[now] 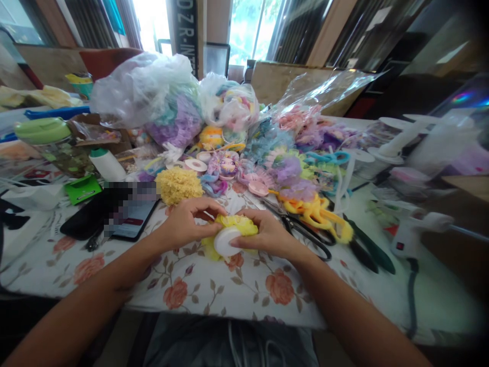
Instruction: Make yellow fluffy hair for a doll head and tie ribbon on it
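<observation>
Head view: left hand (187,221) pinching yellow ruffled piece (239,224) at its left edge, some fingertips hidden behind the ruffle. Right hand (269,234) grasping same piece from the right, thumb on white disc (227,241). Piece sits between both hands, above flowered cloth (278,286); can't tell if touching. Yellow fluffy ball (179,185) just beyond left hand. Scissors (305,232) right of right hand, blades partly hidden. Phone (132,216) left of left hand, pixelated patch over part. Glue gun (414,229) far right, blurry.
</observation>
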A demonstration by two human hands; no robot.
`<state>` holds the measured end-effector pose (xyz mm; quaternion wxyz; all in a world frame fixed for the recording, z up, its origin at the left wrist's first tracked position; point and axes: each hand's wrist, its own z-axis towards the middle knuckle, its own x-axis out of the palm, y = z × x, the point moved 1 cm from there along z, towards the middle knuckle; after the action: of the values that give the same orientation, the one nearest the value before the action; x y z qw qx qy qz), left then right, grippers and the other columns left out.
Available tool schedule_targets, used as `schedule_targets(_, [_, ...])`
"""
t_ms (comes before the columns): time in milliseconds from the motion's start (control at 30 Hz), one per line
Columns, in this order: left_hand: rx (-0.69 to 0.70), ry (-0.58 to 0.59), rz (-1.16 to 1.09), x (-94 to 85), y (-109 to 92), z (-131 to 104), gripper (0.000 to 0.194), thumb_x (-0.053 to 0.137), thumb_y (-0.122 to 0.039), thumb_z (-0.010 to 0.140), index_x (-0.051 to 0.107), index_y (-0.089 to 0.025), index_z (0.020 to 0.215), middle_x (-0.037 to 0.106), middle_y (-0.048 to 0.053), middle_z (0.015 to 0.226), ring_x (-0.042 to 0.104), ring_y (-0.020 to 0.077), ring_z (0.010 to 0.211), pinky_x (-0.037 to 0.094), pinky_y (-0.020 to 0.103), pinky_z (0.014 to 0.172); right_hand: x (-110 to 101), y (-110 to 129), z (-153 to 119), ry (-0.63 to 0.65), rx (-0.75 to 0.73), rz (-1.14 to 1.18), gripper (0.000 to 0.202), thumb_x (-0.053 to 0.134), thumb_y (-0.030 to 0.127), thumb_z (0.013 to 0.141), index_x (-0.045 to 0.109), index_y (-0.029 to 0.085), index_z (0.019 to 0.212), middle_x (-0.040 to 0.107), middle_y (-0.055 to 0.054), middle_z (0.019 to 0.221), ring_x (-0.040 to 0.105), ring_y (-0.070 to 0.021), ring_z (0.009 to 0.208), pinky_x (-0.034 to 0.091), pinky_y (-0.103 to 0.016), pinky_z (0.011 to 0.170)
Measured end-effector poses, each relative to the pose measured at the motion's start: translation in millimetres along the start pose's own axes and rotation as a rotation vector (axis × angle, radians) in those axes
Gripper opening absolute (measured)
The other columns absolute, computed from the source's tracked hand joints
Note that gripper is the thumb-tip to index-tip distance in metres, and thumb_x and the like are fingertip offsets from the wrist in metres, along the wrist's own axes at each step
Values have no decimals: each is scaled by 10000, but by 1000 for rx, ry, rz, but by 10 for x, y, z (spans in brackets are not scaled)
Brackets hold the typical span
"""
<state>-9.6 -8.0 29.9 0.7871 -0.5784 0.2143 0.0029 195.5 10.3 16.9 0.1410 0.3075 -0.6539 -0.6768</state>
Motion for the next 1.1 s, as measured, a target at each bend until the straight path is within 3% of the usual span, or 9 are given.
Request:
schedule_targets(200, [-117, 78, -126, 5, 69, 11, 185, 677, -181, 710, 666, -151, 893, 681, 53, 928, 640, 137, 771, 534, 243, 704, 21, 27, -3, 14, -10, 28, 296, 815, 284, 583, 636, 162, 783, 593, 20, 702, 527, -113, 600, 413, -219, 547])
schedule_targets(400, [-119, 84, -225, 48, 135, 28, 217, 696, -152, 704, 624, -153, 909, 647, 38, 918, 609, 119, 775, 507, 248, 733, 9, -16, 15, 35, 40, 94, 325, 834, 277, 553, 650, 149, 789, 607, 21, 701, 532, -110, 596, 419, -217, 556])
schedule_targets(500, [-71, 38, -366, 23, 148, 44, 356, 755, -157, 672, 563, -193, 969, 618, 33, 1021, 609, 133, 857, 514, 260, 749, -10, -19, 24, 25, 82, 123, 344, 835, 296, 554, 650, 141, 798, 609, 21, 701, 533, -107, 602, 415, -213, 559])
schedule_targets(600, [64, -46, -394, -38, 142, 50, 263, 742, -184, 715, 577, -202, 918, 610, 39, 1064, 594, 162, 992, 497, 314, 871, -28, -20, 23, 13, 95, 148, 363, 835, 303, 561, 653, 139, 829, 630, 10, 745, 555, -117, 646, 437, -225, 602])
schedule_targets(733, [251, -63, -110, -112, 88, 30, 42, 663, -208, 804, 677, -205, 843, 624, 62, 1110, 578, 190, 1072, 449, 367, 962, -46, -43, 13, 24, 114, 135, 372, 829, 310, 580, 654, 139, 860, 643, 1, 776, 569, -126, 675, 449, -234, 625])
schedule_targets(900, [535, -9, 375, -115, 11, 16, 161, 614, -159, 836, 739, -241, 895, 630, 81, 1195, 536, 226, 1150, 410, 433, 992, -65, -53, 13, 21, 97, 125, 348, 830, 295, 579, 652, 147, 838, 633, 15, 758, 561, -116, 663, 446, -223, 617])
schedule_targets(1100, [619, 7, 490, -77, 59, 33, 176, 627, -155, 827, 739, -239, 934, 624, 93, 1225, 522, 236, 1170, 426, 442, 977, -70, -50, 12, 39, 66, 86, 339, 818, 296, 602, 662, 148, 865, 625, 16, 754, 551, -110, 643, 436, -217, 593])
